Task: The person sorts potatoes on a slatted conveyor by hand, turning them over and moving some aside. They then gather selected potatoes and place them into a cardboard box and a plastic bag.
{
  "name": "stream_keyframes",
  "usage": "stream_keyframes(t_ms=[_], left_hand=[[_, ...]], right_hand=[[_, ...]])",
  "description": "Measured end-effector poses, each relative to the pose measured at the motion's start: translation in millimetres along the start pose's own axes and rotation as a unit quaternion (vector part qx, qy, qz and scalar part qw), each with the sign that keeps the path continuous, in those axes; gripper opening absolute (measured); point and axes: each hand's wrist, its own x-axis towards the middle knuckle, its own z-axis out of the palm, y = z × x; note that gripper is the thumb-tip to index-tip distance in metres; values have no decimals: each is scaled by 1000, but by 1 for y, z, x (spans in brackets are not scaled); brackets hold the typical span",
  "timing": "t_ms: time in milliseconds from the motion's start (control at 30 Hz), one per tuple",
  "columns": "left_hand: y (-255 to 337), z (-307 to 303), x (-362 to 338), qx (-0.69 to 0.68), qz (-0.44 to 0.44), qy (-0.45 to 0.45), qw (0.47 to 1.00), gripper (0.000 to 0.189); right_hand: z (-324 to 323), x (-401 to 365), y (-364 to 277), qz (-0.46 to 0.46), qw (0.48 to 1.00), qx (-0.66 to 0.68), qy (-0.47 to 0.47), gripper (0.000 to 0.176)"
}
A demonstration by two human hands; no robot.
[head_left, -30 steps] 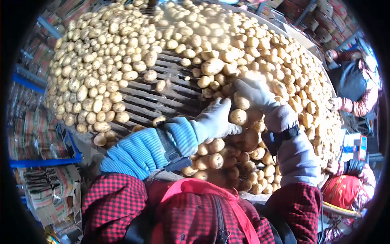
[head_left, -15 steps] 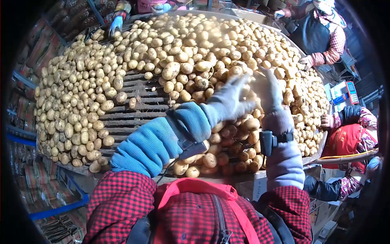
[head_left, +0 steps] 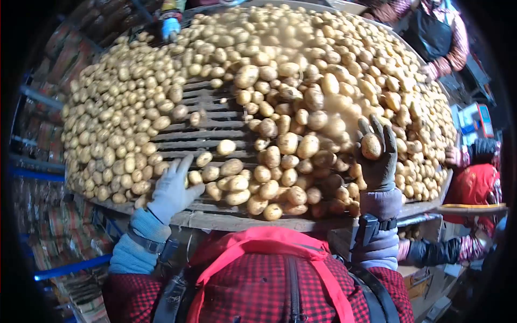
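Observation:
My left hand (head_left: pixel 175 189), in a light grey glove, lies palm down with its fingers spread over the near edge of the slatted table (head_left: pixel 199 126). Small potatoes (head_left: pixel 211 173) are close to its fingertips and thumb, and nothing shows in its grasp. Farther right, my right hand (head_left: pixel 380 167) wears a dark, dirty glove and is turned palm up. One round potato (head_left: pixel 371 146) sits in its palm with the fingers curled around. A heap of potatoes (head_left: pixel 288 142) spreads between my hands; dust blurs part of it.
More potatoes (head_left: pixel 116 118) cover the left side. A co-worker's blue-gloved hand (head_left: pixel 170 27) reaches in at the far left. Another co-worker's hand (head_left: pixel 429 71) rests at the right rim, near a person in a red vest (head_left: pixel 471 185). Stacked sacks (head_left: pixel 46 215) stand left.
My left hand has swung from the middle heap to the near left. My right hand has turned palm up with a potato in it. Several potatoes now lie on the near slats.

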Motion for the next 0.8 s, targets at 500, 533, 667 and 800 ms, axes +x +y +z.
stream_keyframes(t_ms=[500, 533, 667, 800], left_hand=[[54, 4, 96, -361, 174, 75, 913, 56], [41, -10, 118, -269, 174, 184, 929, 54], [-35, -58, 211, 42, -133, 227, 964, 76], [-85, -39, 267, 171, -166, 164, 957, 76]], right_hand=[[105, 10, -47, -6, 997, -2, -82, 72], [106, 2, -37, -3, 996, 68, -62, 72], [94, -17, -45, 91, 989, 108, -32, 54], [92, -28, -39, 221, 873, 427, 78, 62]])
